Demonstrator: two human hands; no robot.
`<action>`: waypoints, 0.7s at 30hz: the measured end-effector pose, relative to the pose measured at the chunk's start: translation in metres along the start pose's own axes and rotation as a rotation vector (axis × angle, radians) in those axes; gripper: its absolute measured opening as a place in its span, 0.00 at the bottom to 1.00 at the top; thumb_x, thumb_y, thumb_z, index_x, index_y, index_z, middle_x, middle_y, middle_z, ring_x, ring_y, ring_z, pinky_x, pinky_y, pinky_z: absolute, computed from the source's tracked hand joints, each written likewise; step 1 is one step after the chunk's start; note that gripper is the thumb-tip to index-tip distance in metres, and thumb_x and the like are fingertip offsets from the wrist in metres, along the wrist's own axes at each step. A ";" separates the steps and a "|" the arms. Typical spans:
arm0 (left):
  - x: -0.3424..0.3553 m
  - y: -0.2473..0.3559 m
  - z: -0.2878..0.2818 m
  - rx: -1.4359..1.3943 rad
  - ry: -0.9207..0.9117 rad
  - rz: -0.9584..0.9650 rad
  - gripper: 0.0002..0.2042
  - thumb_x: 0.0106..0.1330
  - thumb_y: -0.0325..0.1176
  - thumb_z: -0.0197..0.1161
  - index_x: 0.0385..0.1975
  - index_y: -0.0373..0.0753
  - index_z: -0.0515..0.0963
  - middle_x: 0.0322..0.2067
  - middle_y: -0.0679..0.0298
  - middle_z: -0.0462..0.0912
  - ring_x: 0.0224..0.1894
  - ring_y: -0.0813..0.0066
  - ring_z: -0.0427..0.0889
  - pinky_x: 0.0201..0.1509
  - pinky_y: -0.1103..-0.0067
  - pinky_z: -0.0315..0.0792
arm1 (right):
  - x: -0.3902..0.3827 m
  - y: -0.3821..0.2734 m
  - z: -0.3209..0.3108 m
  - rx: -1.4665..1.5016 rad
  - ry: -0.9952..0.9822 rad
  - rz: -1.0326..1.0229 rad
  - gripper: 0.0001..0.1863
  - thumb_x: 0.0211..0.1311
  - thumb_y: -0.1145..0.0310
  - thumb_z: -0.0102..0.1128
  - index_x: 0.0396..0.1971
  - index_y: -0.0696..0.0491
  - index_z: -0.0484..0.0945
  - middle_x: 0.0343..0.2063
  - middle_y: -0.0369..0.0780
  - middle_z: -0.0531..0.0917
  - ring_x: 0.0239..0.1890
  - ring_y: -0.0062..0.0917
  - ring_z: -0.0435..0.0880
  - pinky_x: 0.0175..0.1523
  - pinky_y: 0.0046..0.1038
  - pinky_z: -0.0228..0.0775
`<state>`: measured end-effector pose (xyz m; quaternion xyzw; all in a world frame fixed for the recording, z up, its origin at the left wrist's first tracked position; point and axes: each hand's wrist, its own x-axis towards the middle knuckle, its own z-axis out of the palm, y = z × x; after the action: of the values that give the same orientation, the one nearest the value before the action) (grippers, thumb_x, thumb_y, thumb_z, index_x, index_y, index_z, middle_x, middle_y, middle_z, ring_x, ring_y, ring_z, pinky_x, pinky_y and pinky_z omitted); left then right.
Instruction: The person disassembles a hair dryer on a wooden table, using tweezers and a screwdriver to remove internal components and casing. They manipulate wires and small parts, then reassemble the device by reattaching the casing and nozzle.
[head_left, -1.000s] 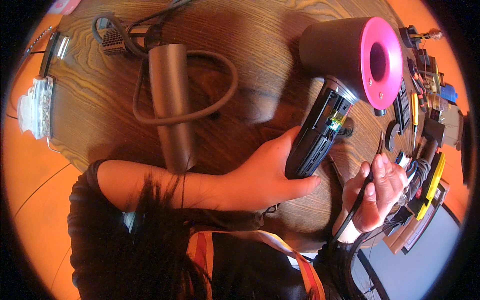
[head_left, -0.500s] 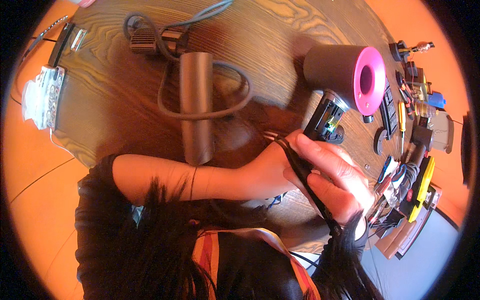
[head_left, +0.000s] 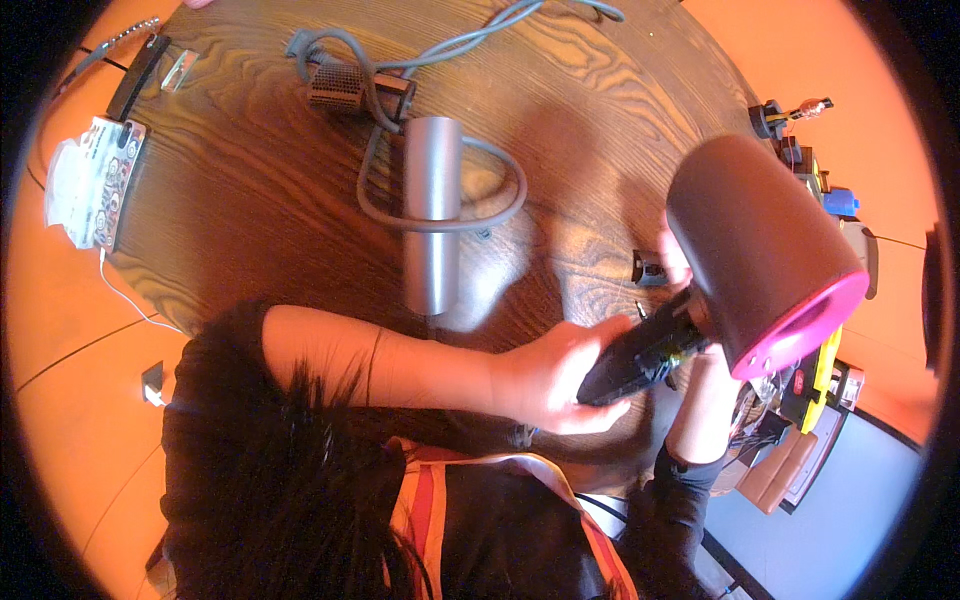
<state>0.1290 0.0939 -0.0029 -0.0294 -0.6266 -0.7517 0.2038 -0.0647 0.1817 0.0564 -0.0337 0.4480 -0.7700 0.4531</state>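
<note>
My left hand (head_left: 553, 375) grips the black handle (head_left: 640, 362) of a hair dryer, whose inner parts and small green board show along an open side. The dryer's dark grey head (head_left: 750, 240) is raised and tilted, with its pink ring (head_left: 820, 325) turned down to the right. My right hand (head_left: 673, 250) is behind the head, fingertips curled at its left side; the rest of it is mostly hidden. A silver-grey tube (head_left: 430, 270) lies left of the dryer, with a looped grey cord (head_left: 510, 170) across it.
A perforated plug block (head_left: 335, 87) lies at the back of the round wooden table (head_left: 230, 200). A white item in clear plastic (head_left: 90, 185) sits at the left edge. Tools and small parts, including a yellow tool (head_left: 820, 390) and a blue item (head_left: 842, 200), crowd the right edge.
The dryer has been lifted and turned, its pink ring swinging downward. My right hand has moved from the dark slender tool near the handle up behind the dryer's head.
</note>
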 end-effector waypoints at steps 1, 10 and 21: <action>-0.001 0.001 0.000 -0.029 -0.028 0.026 0.22 0.47 0.28 0.63 0.42 0.34 0.62 0.23 0.53 0.74 0.26 0.56 0.78 0.28 0.73 0.70 | 0.005 0.011 0.003 0.000 -0.062 0.103 0.20 0.58 0.64 0.47 0.48 0.60 0.67 0.46 0.45 0.74 0.49 0.30 0.72 0.56 0.35 0.59; -0.003 -0.007 0.005 0.146 -0.091 0.104 0.22 0.47 0.29 0.64 0.41 0.34 0.64 0.27 0.56 0.74 0.29 0.61 0.78 0.34 0.73 0.71 | 0.041 0.117 0.053 -0.091 -0.635 0.638 0.26 0.54 0.69 0.39 0.52 0.69 0.60 0.50 0.56 0.69 0.55 0.40 0.67 0.63 0.39 0.52; -0.008 -0.013 -0.008 -0.191 -0.159 -0.052 0.18 0.53 0.22 0.55 0.42 0.32 0.57 0.25 0.57 0.72 0.24 0.71 0.77 0.28 0.79 0.73 | -0.012 0.070 -0.003 0.314 -0.164 0.230 0.20 0.51 0.74 0.44 0.44 0.68 0.66 0.42 0.52 0.75 0.44 0.33 0.76 0.53 0.30 0.68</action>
<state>0.1337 0.0905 -0.0196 -0.0918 -0.5669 -0.8082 0.1303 -0.0122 0.1785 0.0084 0.0263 0.2849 -0.7685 0.5724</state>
